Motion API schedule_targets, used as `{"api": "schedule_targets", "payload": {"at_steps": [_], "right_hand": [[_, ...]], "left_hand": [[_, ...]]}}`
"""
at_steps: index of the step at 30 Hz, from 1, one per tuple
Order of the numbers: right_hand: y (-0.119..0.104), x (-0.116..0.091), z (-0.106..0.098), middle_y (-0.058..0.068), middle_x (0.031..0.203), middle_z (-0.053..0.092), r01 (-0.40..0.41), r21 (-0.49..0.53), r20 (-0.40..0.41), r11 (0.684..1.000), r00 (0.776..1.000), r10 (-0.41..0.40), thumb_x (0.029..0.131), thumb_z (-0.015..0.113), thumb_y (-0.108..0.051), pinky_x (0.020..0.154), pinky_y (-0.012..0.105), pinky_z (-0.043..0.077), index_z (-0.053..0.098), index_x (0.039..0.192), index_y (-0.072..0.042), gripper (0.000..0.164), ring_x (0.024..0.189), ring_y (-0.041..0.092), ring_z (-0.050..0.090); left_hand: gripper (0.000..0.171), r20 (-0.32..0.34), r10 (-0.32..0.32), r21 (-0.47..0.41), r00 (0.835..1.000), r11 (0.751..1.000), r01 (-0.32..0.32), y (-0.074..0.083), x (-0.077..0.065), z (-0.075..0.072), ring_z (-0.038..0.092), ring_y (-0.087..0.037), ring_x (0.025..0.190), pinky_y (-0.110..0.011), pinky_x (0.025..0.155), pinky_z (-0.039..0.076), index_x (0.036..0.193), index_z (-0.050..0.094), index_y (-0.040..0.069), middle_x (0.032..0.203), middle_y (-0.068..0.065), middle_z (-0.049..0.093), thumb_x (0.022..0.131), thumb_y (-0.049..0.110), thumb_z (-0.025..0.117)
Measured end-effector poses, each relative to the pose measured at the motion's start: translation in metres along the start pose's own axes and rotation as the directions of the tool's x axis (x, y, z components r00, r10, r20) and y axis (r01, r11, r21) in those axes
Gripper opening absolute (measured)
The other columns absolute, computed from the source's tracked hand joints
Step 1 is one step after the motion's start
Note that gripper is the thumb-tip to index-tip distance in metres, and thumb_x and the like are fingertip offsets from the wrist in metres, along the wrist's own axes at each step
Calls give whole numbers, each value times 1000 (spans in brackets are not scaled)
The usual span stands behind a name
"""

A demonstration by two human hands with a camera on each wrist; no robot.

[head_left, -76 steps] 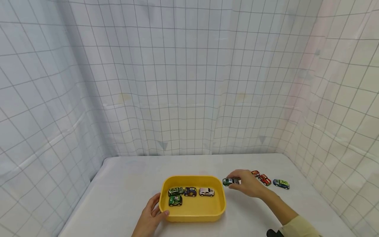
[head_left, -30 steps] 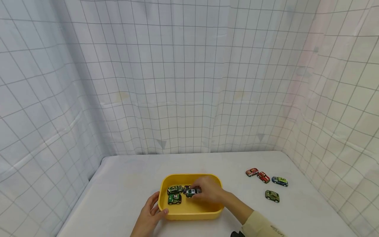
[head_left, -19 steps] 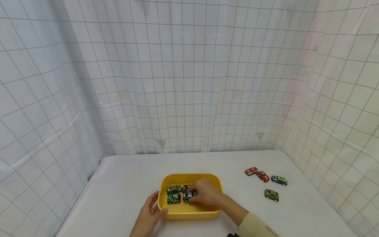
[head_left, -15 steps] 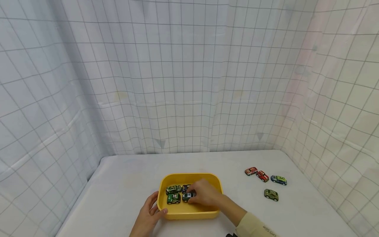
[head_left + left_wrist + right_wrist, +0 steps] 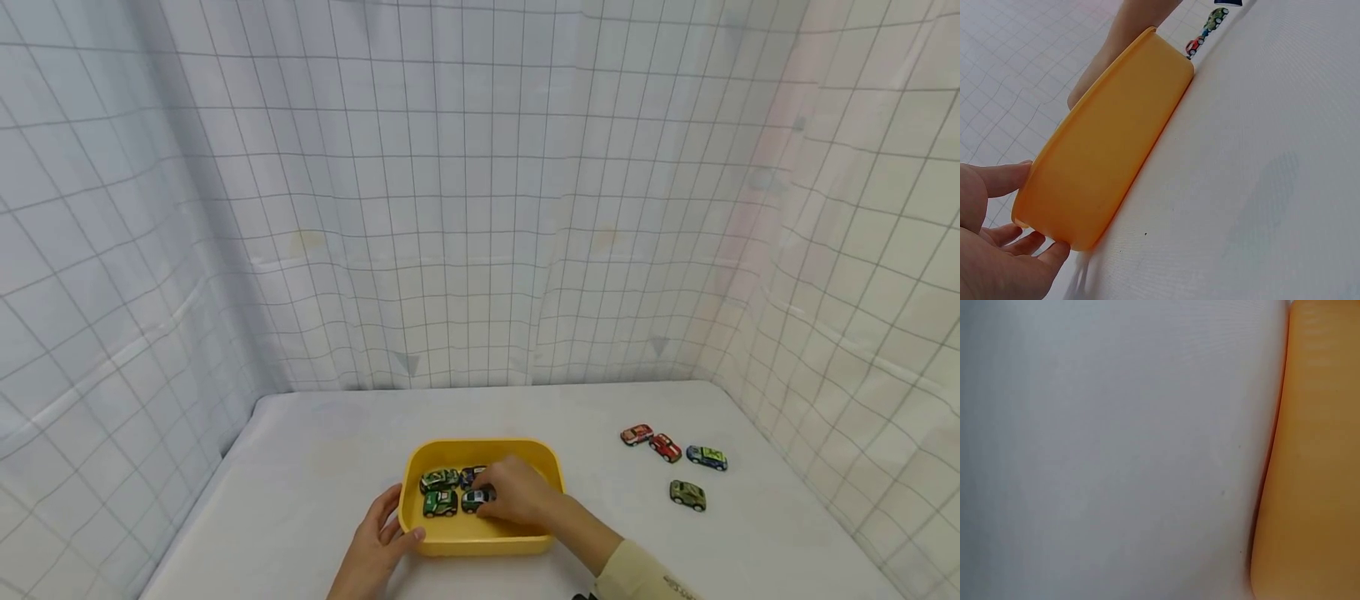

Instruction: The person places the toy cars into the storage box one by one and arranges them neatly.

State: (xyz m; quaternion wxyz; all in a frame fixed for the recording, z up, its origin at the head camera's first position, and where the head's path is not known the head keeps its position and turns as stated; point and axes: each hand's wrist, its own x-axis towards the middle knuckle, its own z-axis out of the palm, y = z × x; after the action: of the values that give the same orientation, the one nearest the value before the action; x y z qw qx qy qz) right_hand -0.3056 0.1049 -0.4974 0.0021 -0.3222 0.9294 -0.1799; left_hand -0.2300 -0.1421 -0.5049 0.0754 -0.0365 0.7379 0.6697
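Observation:
At its left end, my left hand (image 5: 377,536) grips the yellow plastic tray (image 5: 483,547). In the left wrist view the thumb (image 5: 1007,179) lies at the tray's rim and the fingertips touch its outer wall. Inside the tray, my right hand (image 5: 517,492) pinches a dark green and white toy car (image 5: 476,499). To its left stands a green toy car (image 5: 440,503). Behind these are a camouflage toy car (image 5: 439,480) and a blue toy car (image 5: 471,476), partly covered by my fingers. A white car seen earlier is hidden behind the right hand.
On the white table (image 5: 315,467), right of the tray, lie two red toy cars, one orange-red (image 5: 637,434) and one bright red (image 5: 665,447). Beside them are a blue-and-yellow toy car (image 5: 707,457) and an olive camouflage toy car (image 5: 687,494). Gridded white curtains (image 5: 480,250) surround the table.
My right hand has carried the dark green and white car leftward from beside the tray into it, down beside the green car. My left hand has stayed on the tray.

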Motion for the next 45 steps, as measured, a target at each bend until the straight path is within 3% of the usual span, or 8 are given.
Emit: {"api": "schedule_targets", "payload": {"at_steps": [8,21,29,36,45], "right_hand": [[2,0,2,-10,105,75,21,20,-8,1000,1000,-21,84,89,-27,86,22,56,82,109,-13,29,97,2,66],[8,-3,-6,-9,99,75,36,190,-41,981,999,-29,83,89,-16,76,15,55,81,107,-8,27,86,-2,65],[12,-7,-17,-7,97,76,41,166,-42,985,999,-35,87,86,-20,73,18,54,82,108,-7,25,82,7,66],[16,-16,-28,-2,101,77,39,99,-58,994,998,-33,87,85,-19,79,22,58,81,109,-6,26,89,9,69],[27,-25,-39,1,100,77,34,150,-70,988,997,-24,88,85,-20,80,23,59,80,109,-2,27,88,12,70]], "left_hand": [[91,-1,-14,-4,1000,1000,14,0,0,0,32,-52,144,-50,108,45,160,23,-5,163,-34,21,90,8,80],[91,-8,-11,-2,1000,1000,11,0,0,1,34,-52,144,-50,108,45,160,24,-4,163,-33,22,90,8,81],[90,-6,-16,0,1000,1000,16,-1,2,0,33,-51,144,-50,108,45,160,24,-4,163,-33,22,90,8,80],[91,-11,-34,-11,999,999,34,1,3,3,32,-51,145,-53,109,45,160,23,-3,164,-32,21,91,7,80],[88,-12,-18,-18,1000,1000,18,2,-1,3,30,-51,146,-54,110,43,160,23,-3,164,-33,20,92,5,78]]}}
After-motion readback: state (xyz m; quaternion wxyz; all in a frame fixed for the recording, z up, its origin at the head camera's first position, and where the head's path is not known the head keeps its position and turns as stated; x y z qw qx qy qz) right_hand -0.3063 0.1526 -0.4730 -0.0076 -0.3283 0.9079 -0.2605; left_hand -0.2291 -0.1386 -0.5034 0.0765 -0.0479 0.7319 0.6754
